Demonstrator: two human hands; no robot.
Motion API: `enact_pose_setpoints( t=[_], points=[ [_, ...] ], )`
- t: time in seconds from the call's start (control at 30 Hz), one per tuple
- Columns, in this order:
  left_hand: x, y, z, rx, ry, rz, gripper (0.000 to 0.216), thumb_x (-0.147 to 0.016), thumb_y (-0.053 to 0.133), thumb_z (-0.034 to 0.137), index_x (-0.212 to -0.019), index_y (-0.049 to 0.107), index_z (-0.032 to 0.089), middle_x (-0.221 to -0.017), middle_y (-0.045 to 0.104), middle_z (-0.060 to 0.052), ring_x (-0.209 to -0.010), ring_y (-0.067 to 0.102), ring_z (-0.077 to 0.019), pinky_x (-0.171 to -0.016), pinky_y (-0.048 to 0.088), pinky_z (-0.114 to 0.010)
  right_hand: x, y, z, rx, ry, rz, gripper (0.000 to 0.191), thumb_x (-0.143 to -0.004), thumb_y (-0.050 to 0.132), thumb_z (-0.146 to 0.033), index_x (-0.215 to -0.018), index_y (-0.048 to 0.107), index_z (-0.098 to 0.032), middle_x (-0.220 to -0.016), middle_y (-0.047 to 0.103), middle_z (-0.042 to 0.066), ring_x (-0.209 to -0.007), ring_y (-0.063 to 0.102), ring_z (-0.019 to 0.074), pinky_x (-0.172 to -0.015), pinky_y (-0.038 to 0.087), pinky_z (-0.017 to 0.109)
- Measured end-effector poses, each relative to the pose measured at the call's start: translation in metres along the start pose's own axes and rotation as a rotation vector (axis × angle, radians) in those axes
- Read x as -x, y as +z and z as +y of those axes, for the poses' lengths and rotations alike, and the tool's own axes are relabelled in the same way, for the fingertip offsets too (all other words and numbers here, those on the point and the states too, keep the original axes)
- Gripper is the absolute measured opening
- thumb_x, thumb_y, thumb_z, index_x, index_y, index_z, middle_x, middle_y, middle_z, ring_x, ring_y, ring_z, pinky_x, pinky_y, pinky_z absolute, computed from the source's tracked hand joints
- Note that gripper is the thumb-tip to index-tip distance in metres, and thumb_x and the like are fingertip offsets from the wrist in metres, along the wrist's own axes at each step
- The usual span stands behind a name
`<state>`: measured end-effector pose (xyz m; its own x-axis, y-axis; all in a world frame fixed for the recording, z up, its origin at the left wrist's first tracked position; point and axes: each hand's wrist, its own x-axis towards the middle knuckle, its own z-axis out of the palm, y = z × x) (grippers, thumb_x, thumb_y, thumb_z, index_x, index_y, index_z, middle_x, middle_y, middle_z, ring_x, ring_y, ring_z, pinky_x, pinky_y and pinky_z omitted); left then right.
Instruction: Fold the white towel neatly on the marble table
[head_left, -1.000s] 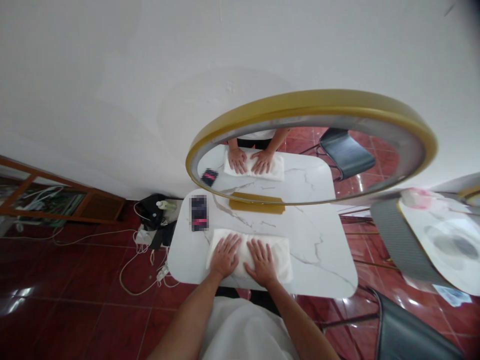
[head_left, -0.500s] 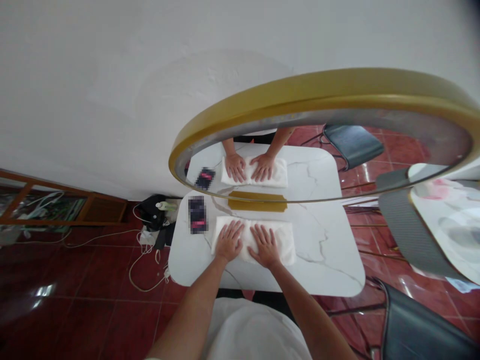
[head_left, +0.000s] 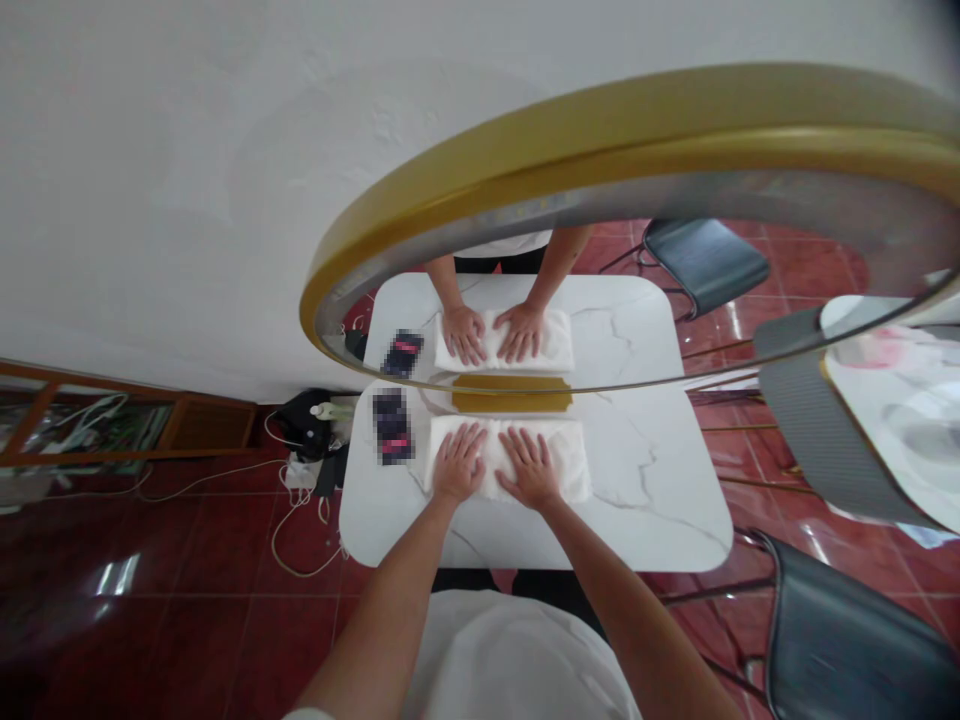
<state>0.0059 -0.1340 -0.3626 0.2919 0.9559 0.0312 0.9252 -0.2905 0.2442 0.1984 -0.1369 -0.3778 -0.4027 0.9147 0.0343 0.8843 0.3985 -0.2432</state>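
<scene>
Cloth (head_left: 492,452) under left grip (head_left: 459,466) (right grip (head_left: 531,470) too).

Glossy red floor tiles (head_left: 225,550) caught bright reflections (head_left: 118,576) below a white wall (head_left: 135,200); a wood-framed cabinet (head_left: 214,425) stood left, a black chair (head_left: 847,635) right of a marble-patterned table (head_left: 630,510).

The towel (head_left: 571,462) is matt cloth, the floor tiles (head_left: 214,545) glossy
</scene>
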Motion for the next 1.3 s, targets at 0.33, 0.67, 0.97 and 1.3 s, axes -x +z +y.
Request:
enact_pose_setpoints(
  t=[0.33,0.67,0.97,1.3],
  points=[
    [0.008,0.000,0.009,-0.021,-0.039,0.042,0.059,-0.087,0.043,0.025,-0.144,0.029,0.029,-0.149,0.031,0.003,-0.139,0.024,-0.0189,-0.115,0.018,-0.041,0.009,-0.005,-0.002,-0.003,-0.004,0.022,0.070,-0.089,0.042,-0.049,-0.148,0.014,-0.024,-0.152,0.022,0.004,-0.139,0.019,0.0266,-0.113,0.009,0.051],
    [0.052,0.006,0.049,-0.021,-0.082,0.034,0.060,-0.087,0.043,0.024,-0.144,0.027,0.028,-0.148,0.033,0.002,-0.139,0.025,-0.0199,-0.114,0.021,-0.041,0.063,-0.009,-0.002,0.003,-0.012,-0.017,0.070,-0.088,0.044,-0.042,-0.148,0.013,-0.024,-0.152,0.021,0.005,-0.140,0.018,0.0265,-0.113,0.009,0.052],
    [0.081,0.016,0.085,-0.031,0.002,-0.030,0.063,-0.085,0.043,0.023,-0.145,0.025,0.026,-0.150,0.030,0.001,-0.140,0.022,-0.0212,-0.114,0.020,-0.043,0.120,-0.013,0.011,0.006,-0.011,-0.046,0.072,-0.087,0.045,-0.040,-0.148,0.012,-0.022,-0.151,0.023,0.005,-0.139,0.018,0.0277,-0.113,0.008,0.052],
    [0.077,0.019,0.092,-0.029,0.107,-0.071,0.064,-0.084,0.045,0.028,-0.145,0.027,0.025,-0.150,0.030,0.001,-0.140,0.022,-0.0210,-0.115,0.016,-0.041,0.133,-0.012,0.027,0.005,-0.046,-0.059,0.072,-0.086,0.045,-0.044,-0.148,0.016,-0.022,-0.151,0.025,0.005,-0.139,0.019,0.0279,-0.113,0.007,0.052]
  ],
)
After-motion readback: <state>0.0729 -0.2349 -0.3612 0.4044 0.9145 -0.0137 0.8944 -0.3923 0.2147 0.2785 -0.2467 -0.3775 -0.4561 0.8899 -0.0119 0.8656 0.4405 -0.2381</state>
